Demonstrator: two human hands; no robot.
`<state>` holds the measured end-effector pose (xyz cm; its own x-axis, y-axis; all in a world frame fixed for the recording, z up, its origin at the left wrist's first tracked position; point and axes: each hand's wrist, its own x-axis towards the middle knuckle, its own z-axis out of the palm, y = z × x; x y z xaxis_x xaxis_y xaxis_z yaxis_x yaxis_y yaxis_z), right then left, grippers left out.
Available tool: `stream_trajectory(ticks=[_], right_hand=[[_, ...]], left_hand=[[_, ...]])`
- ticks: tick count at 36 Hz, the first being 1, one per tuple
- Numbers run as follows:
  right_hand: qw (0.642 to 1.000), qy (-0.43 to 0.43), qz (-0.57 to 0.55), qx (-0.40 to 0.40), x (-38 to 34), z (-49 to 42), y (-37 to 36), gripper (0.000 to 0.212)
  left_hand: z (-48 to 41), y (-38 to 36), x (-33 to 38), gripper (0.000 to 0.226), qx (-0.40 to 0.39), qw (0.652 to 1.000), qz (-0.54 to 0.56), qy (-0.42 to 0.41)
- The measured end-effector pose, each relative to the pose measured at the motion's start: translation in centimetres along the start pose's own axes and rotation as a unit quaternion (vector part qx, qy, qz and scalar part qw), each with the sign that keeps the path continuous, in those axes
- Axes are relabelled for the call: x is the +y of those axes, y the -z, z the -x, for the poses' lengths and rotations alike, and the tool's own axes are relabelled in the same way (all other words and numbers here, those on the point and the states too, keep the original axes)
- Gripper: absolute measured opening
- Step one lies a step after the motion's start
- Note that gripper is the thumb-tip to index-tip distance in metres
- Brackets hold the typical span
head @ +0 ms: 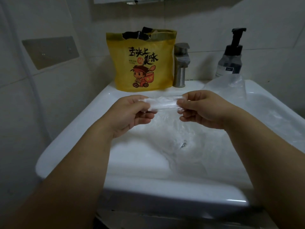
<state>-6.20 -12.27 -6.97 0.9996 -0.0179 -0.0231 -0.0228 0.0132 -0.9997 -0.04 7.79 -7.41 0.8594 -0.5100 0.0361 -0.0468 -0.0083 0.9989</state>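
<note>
Above the basin of a white sink [69, 134], a clear plastic bag [163, 104] was held stretched between both hands. Its upper edge was gathered into a narrow, wrinkled band that ran level from one hand to the other and caught the light in pale streaks. Below that band the thin film hung down loose and crinkled, so sheer that the drain [183, 144] showed through it (blurred, but plain enough).

The left hand [130, 113] pinched the left end of the band between thumb and forefinger. Its other fingers were curled in under the film, and whether they touched it could not be told. The right hand [203, 108] gripped the right end in the same way, thumb pressed on top and fingers bent beneath. Both hands were mostly closed, level with each other over the far half of the basin, and neither touched the sink.

At the back of the sink stood a yellow bag [142, 63] printed with black characters and a cartoon figure, dark items poking from its open top. Just beside it on the right rose a metal faucet [180, 65]. Farther right was a pump bottle [230, 57] with a black head, and in front of it a second piece of clear plastic [231, 85] lay over the sink's rim.
</note>
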Motion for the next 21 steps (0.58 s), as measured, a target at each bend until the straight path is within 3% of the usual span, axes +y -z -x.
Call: stream_trajectory(ticks=[9, 14, 18, 21], right_hand=[[0.998, 0.011, -0.049, -0.029, 0.27, -0.12, -0.16, 0.014], [0.996, 0.032, -0.078, -0.04, -0.01, 0.13, -0.24, 0.016], [0.993, 0.046, -0.099, -0.039, -0.17, 0.23, -0.33, 0.019], [0.991, 0.056, -0.116, -0.028, -0.32, 0.26, -0.45, 0.025]], left_hand=[[0.2, 0.09, 0.23, 0.028, -0.025, 0.996, 0.078, 0.03], [0.19, 0.13, 0.32, 0.047, -0.036, 0.991, 0.127, 0.024], [0.19, 0.01, 0.5, 0.032, -0.034, 0.986, 0.163, 0.023], [0.24, 0.03, 0.49, 0.036, -0.037, 0.983, 0.176, 0.022]])
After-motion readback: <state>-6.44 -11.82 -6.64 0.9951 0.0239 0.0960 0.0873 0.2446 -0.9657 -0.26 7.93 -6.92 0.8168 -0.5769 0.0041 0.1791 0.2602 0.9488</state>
